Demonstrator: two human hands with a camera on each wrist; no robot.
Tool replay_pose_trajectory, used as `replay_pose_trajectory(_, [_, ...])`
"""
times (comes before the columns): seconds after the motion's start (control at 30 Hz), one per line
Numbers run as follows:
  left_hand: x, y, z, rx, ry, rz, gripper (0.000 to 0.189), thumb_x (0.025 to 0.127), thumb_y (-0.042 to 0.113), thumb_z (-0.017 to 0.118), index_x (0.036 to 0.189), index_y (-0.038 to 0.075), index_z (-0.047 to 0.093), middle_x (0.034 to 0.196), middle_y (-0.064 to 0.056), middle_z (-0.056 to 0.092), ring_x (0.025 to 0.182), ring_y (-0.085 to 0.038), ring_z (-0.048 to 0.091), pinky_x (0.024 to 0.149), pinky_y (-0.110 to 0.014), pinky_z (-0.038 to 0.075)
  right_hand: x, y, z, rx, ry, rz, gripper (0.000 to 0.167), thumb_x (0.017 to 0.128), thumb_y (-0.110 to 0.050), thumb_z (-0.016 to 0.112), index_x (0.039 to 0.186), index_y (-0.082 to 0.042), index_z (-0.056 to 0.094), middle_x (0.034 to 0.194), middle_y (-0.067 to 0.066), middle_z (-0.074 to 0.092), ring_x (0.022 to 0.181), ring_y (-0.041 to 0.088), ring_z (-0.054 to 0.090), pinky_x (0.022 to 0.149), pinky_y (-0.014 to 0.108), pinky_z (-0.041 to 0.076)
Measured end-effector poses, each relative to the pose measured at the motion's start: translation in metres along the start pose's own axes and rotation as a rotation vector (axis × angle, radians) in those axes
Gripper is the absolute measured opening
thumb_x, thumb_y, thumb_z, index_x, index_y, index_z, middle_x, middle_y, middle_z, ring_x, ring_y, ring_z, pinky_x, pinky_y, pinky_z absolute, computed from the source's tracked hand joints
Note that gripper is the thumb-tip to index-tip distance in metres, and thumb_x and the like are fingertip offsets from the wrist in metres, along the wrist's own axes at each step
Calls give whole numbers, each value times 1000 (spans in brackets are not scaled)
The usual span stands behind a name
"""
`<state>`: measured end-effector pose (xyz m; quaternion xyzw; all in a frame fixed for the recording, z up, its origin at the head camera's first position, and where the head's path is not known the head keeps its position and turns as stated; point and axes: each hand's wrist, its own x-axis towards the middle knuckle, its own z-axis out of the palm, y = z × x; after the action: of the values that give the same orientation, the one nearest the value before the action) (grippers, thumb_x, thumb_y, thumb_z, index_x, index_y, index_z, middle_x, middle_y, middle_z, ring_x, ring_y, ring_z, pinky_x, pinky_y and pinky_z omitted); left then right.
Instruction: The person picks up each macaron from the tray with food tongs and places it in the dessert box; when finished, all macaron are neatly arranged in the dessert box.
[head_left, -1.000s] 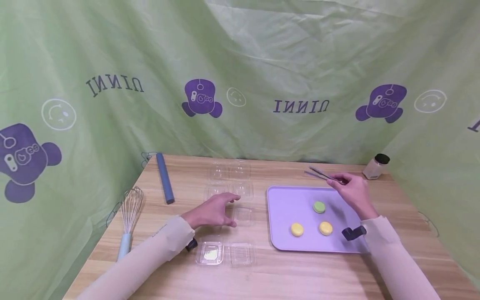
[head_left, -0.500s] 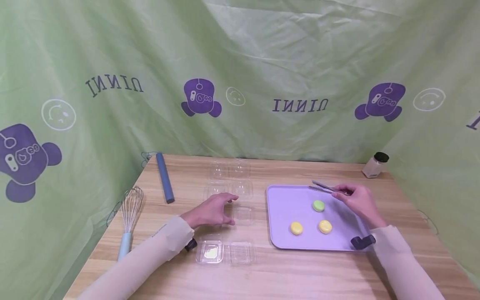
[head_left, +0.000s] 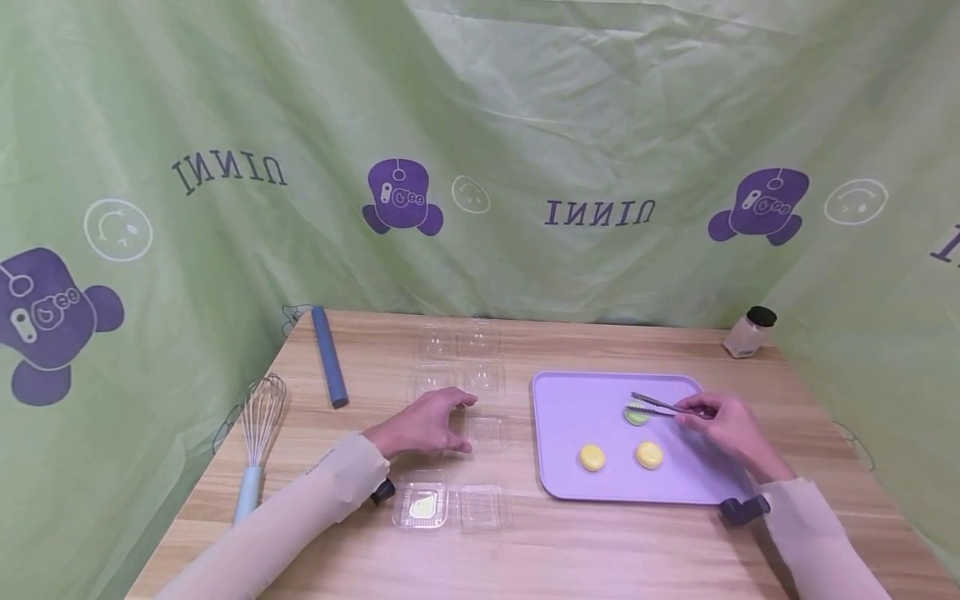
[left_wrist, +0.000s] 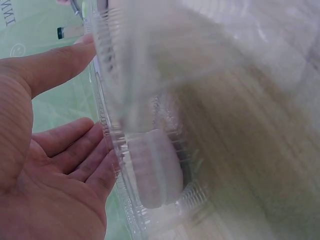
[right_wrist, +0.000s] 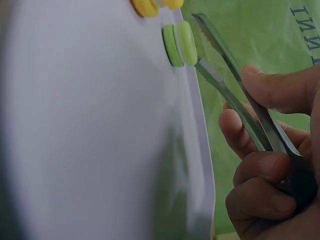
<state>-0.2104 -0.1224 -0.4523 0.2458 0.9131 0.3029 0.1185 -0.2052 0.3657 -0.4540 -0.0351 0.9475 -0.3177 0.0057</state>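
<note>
My right hand (head_left: 731, 429) grips metal tongs (right_wrist: 227, 56) over the right part of the lavender tray (head_left: 570, 400). The tong arms are spread, their toothed tips right by a green macaron (right_wrist: 180, 44) and overlapping it in the head view. Two yellow macarons (head_left: 592, 457) lie nearer the tray's front. To the left, my left hand (head_left: 422, 423) has thumb and fingers apart beside a clear plastic container (head_left: 486, 429), fingertips at its edge. Through the clear plastic in the left wrist view shows a pale macaron (left_wrist: 155, 170).
Several clear container sections (head_left: 483, 507) extend along the table's middle, in front of and behind my left hand. A whisk (head_left: 251, 492) and a blue rolling pin (head_left: 330, 358) lie at left. A black-lidded jar (head_left: 748, 333) stands at the back right; a green curtain (head_left: 510, 275) hangs behind.
My right hand has come down and toward me with the tongs, from beyond the tray's far edge to the green macaron. My left hand has stayed put.
</note>
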Motion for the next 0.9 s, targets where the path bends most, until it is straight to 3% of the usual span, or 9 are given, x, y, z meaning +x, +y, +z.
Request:
replay_pose_trajectory(0.23, [0, 0, -1, 22, 17, 7, 82, 72, 27, 90, 142, 4, 54, 141, -11, 62, 130, -31, 58, 117, -49, 46, -3, 3, 0, -19, -16, 19, 38, 88, -29, 77, 117, -5, 73, 105, 14, 71, 83, 16, 53, 68, 21, 40])
replay_pose_trajectory(0.43, [0, 0, 1, 29, 15, 7, 81, 73, 28, 90, 142, 5, 54, 141, -10, 62, 131, -31, 58, 117, -49, 45, -7, 3, 3, -77, -51, -36, 32, 87, -27, 78, 112, -7, 74, 101, 12, 72, 82, 18, 55, 69, 23, 40])
replay_pose_trajectory(0.9, [0, 1, -1, 14, 5, -7, 81, 72, 27, 90, 143, 6, 54, 143, -10, 61, 134, -32, 56, 118, -50, 44, -5, 3, 14, -87, 52, -63, 23, 89, -23, 77, 106, -7, 78, 100, 13, 76, 76, 12, 52, 61, 20, 39])
